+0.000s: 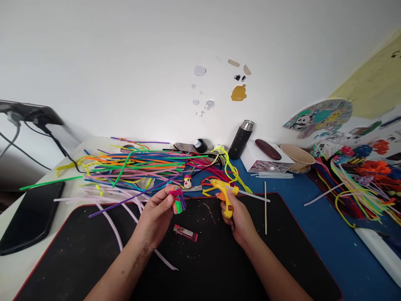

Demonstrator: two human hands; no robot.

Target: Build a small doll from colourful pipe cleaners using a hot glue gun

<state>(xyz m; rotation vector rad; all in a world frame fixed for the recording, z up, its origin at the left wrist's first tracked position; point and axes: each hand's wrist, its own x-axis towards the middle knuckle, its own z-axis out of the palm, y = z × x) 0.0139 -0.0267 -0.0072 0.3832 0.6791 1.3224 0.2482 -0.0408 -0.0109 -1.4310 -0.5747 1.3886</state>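
My left hand [159, 213] pinches a small bundle of short pipe cleaners [178, 200] in pink, green, purple and orange, held above the black mat. In my right hand [239, 219] is a yellow hot glue gun [228, 196], its nozzle pointing left toward the bundle, with a gap between them. My fingers wrap around its handle near the orange trigger. A clear glue stick [257, 196] sticks out of its back end. On the mat between my wrists lies a small red-and-pink packet or lighter-like item [186, 233].
Long coloured pipe cleaners [140, 165] pile up behind the mat [216, 267]. A black thermos [240, 140], a white box [265, 156] and a bowl [297, 156] stand along the wall. A wooden stick [265, 209] lies at right, a black tablet [29, 217] at left.
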